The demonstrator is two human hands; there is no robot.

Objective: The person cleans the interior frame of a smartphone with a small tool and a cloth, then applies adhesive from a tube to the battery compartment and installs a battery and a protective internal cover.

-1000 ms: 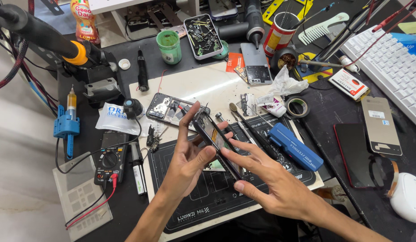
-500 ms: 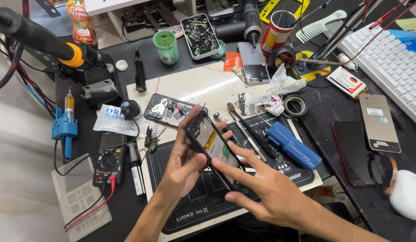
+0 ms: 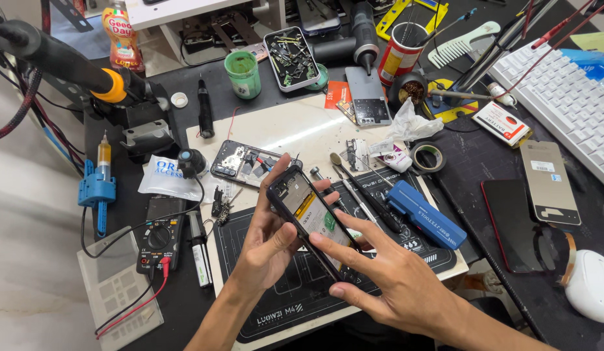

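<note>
While the left hand (image 3: pixel 266 250) grips the opened phone (image 3: pixel 313 220) from its left edge, thumb across the lower part, the right hand (image 3: pixel 386 286) clasps it from the right, fingertips pressing its exposed inside. The phone is held tilted just above the dark work mat (image 3: pixel 282 305) on the tabletop (image 3: pixel 484 162). Just beside it lie a blue tool case (image 3: pixel 426 214) and thin tweezers (image 3: pixel 354 179); another dismantled phone (image 3: pixel 246 162) lies behind, and a multimeter (image 3: pixel 160 235) sits to the left.
</note>
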